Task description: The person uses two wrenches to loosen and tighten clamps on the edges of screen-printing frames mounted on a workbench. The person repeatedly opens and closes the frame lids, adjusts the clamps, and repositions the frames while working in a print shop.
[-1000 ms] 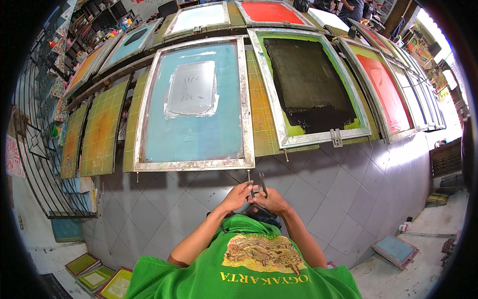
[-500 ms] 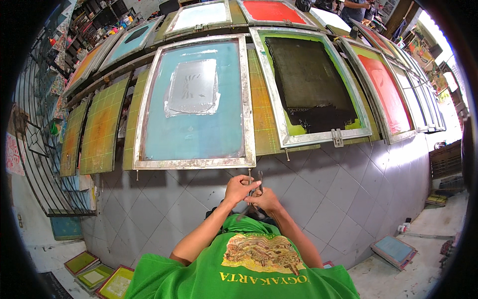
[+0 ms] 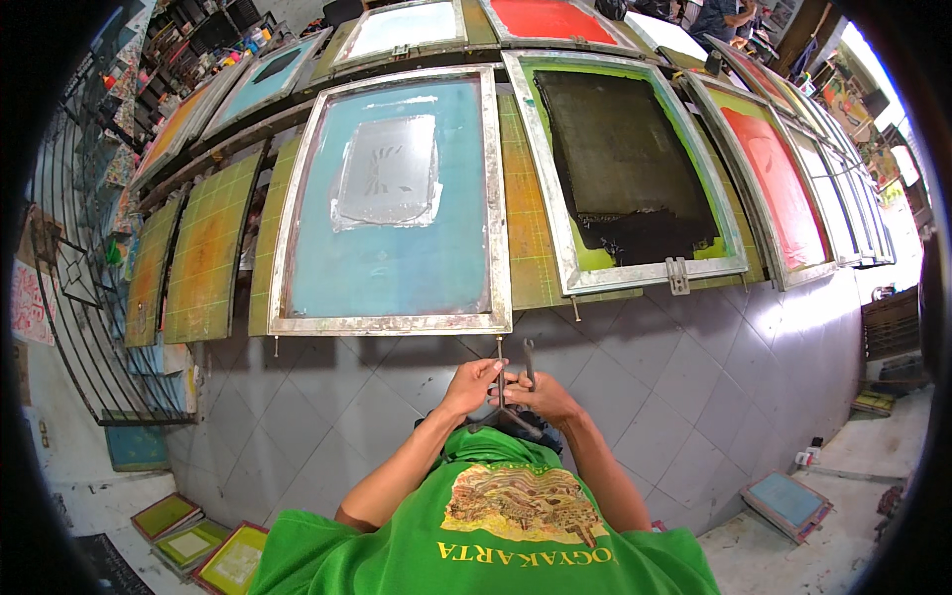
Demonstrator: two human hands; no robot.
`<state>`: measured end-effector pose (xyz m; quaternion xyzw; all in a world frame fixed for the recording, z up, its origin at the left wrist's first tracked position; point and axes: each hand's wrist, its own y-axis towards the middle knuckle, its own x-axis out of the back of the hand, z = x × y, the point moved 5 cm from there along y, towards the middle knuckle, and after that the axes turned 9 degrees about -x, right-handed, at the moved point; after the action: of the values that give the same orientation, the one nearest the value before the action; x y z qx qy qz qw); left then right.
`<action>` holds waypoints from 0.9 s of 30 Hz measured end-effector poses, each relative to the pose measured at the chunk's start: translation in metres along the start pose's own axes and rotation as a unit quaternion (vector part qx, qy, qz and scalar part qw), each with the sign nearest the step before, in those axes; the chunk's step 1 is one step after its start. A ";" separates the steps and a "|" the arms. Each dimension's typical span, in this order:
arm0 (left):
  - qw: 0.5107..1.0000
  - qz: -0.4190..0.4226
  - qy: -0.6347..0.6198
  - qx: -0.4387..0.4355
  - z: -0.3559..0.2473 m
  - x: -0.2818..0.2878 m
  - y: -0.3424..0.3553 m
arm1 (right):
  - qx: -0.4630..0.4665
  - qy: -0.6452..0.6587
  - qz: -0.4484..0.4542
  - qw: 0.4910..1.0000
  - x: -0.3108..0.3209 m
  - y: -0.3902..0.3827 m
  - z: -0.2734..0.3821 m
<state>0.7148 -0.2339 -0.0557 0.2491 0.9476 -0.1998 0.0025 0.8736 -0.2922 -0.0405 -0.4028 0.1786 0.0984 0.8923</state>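
Note:
My left hand [image 3: 470,388] is closed in a pinch just below a thin bolt [image 3: 500,347] that hangs from the near right corner of a blue printing screen [image 3: 397,268]. What its fingertips grip, the bolt's end or the tool below it, cannot be made out. My right hand [image 3: 547,399] is closed around a grey open-ended wrench [image 3: 531,363] standing upright. Between both hands is a dark Y-shaped wrench [image 3: 502,401], its stem upward and two arms spread below. Fingers of my right hand touch its stem.
Right of the blue screen lies a green-bordered screen [image 3: 635,169] covered in black ink. A red screen [image 3: 773,183] stands farther right. Yellow-green boards [image 3: 210,248] line the left. Metal bars [image 3: 74,317] are at far left, and small frames [image 3: 788,504] sit low at right.
My hands have moved slightly apart and down from the bolt. The open-ended wrench has shifted a little right, and the Y-shaped wrench shows more clearly between my hands.

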 end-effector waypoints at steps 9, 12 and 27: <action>0.995 -0.064 0.072 -0.018 -0.021 -0.005 0.001 | 0.028 0.045 -0.035 0.998 0.007 0.002 -0.005; 0.982 -0.085 0.171 0.011 -0.012 -0.002 0.005 | 0.044 -0.012 -0.062 0.997 0.012 0.011 -0.012; 0.995 -0.031 -0.099 -0.011 -0.014 -0.013 -0.011 | 0.068 -0.036 -0.015 0.997 0.008 0.019 -0.002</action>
<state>0.7228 -0.2435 -0.0372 0.1989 0.9521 -0.2128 0.0928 0.8743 -0.2809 -0.0585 -0.3401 0.1466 0.0874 0.9248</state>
